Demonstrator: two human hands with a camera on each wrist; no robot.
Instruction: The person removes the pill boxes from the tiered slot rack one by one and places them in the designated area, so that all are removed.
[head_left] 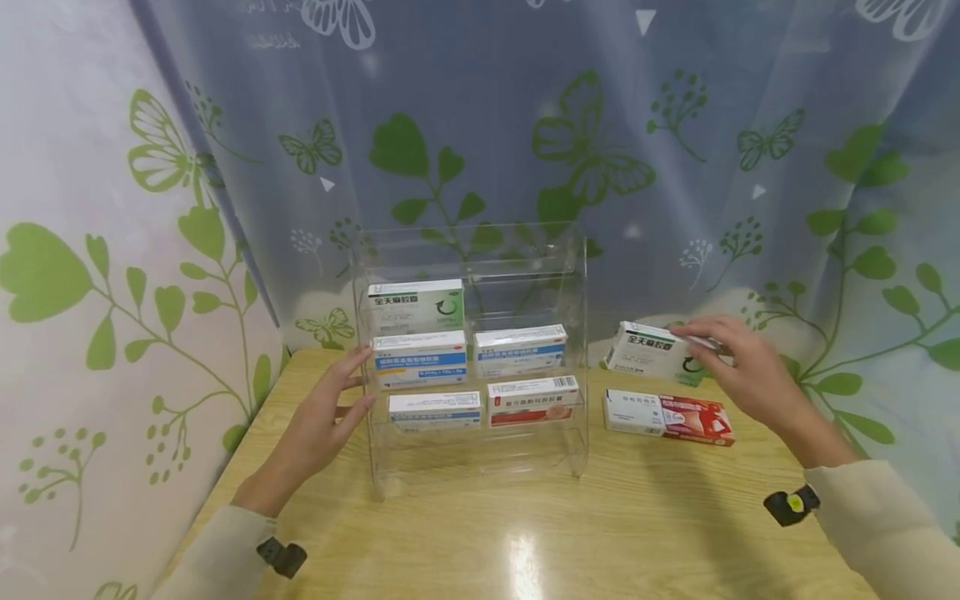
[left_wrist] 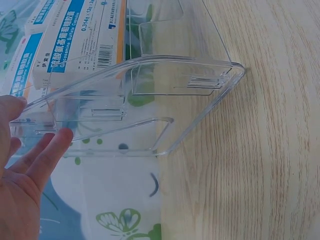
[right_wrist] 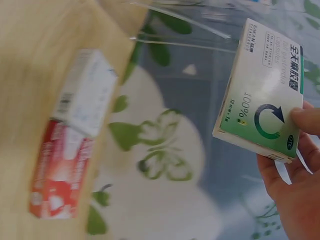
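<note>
Between the hands stands a clear acrylic display rack, holding several medicine boxes in its tiers. My left hand touches the rack's left side, its fingers extended against the clear side panel in the left wrist view. To the right of the rack, my right hand pinches one end of a white-and-green medicine box, which is tilted above the table. In the right wrist view the thumb lies on that box's printed face. A similar white-and-green box sits at the left of an upper tier.
Beneath the held box, a white medicine box and a red one lie end to end on the wooden table. Blue-and-white boxes and a red-and-white box fill lower tiers. Patterned curtains hang behind the table.
</note>
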